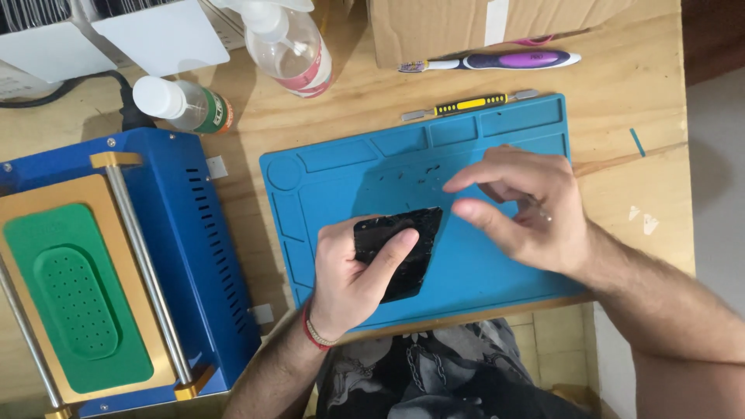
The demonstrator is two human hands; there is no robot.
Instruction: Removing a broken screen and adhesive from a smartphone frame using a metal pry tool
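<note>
Patterned cloth [434, 372] on the person's lap fills the nearest edge, just under the front rim of the wooden tabletop [621, 101]. On the tabletop lies a blue work mat [466, 271] with shallow trays along its far side; its near edge runs almost flush with the tabletop's front rim.

The left hand [353, 271] clamps a black glossy panel [400, 240] at the mat's near left, thumb laid across its face and fingers curled beneath, the panel tilted off the mat. The right hand [520, 206] hovers just right of the panel, forefinger and thumb stretched toward its upper corner but not closed on anything; whether the curled fingers behind hold a small tool cannot be told. Bare mat stays open to the right of the panel and below the right hand.

Left of the mat stands a blue machine [186, 233] with a gold plate and green pad [74, 299], near the left wrist. Beyond the mat's far edge lie a yellow-handled pry tool [469, 105] and a purple toothbrush [497, 60], then a cardboard box [434, 27], a spray bottle [295, 46] and a small white-capped bottle [182, 101].
</note>
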